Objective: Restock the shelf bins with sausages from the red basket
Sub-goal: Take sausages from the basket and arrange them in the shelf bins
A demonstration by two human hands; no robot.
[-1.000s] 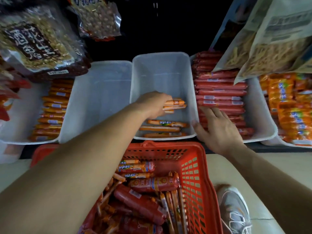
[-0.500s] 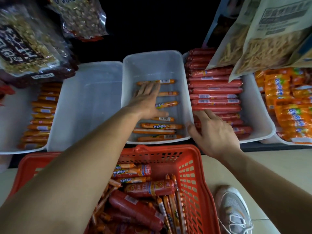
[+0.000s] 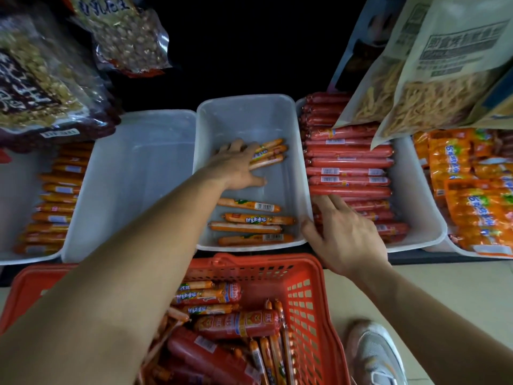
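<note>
Left hand (image 3: 238,168) lies flat, fingers spread, pressing on three thin orange sausages (image 3: 270,154) midway up the middle bin (image 3: 247,112); grip is wide, nothing closed in it. Thumb rests on the bin floor toward the near side. Four more orange sausages (image 3: 255,222) lie crosswise at the near end of the same bin, apart from the hand. Right hand (image 3: 347,240) rests on the near right corner of the middle bin, thumb at its rim, fingers loose and spread over the red sausages (image 3: 349,162) stacked in the right bin (image 3: 416,218); it holds nothing. Left of the middle bin sits a bare clear bin (image 3: 133,173), and further left a bin with orange sausages (image 3: 55,198). Red basket (image 3: 305,295) sits below the shelf edge, partly under the left forearm, filled with mixed thick red and thin orange sausages (image 3: 236,323). Orange snack packs (image 3: 472,195) at far right. Bagged snacks (image 3: 444,65) hang above. A grey shoe (image 3: 374,354) on the floor beside the basket.
</note>
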